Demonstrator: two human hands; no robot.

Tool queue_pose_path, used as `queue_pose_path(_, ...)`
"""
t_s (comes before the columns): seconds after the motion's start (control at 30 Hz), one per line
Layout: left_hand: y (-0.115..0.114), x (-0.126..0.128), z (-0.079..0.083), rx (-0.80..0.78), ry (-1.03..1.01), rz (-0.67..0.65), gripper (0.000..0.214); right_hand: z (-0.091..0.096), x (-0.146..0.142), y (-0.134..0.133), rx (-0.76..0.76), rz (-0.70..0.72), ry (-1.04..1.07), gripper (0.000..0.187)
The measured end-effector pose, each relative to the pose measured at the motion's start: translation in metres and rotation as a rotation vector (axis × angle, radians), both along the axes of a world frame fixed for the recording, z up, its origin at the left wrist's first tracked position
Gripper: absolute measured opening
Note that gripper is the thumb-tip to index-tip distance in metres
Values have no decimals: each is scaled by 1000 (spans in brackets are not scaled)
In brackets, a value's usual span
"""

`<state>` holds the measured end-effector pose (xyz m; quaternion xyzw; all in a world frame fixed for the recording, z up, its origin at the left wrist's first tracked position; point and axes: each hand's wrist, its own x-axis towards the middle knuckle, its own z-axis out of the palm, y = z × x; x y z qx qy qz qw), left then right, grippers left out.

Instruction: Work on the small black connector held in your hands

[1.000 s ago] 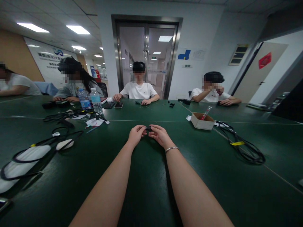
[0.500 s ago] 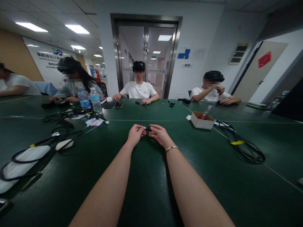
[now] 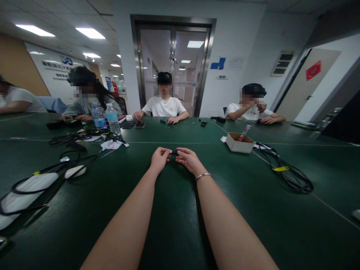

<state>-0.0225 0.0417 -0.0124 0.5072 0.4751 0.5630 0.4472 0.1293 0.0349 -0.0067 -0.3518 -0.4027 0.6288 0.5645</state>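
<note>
Over the green table, my left hand and my right hand meet at a small black object with a silvery end. Its exact kind is too small to make out. The fingertips of my left hand pinch the silvery end. On the black end, the thumb and fingers of my right hand are closed. A silver bracelet circles my right wrist. Fingers cover part of the object.
Cables, a white power strip, a white mouse and two water bottles lie or stand leftward. A small open box and a coiled black cable are rightward. Several people sit across the table.
The view has shifted very slightly. My left fingers have drawn a little to the left, and both hands still hold the small black object.
</note>
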Motion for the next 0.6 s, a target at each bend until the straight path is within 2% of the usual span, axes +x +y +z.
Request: queue_pose_path(0.6,-1,0,0,-15,-16,25,12,-1,0,-1,20,17,-8,16)
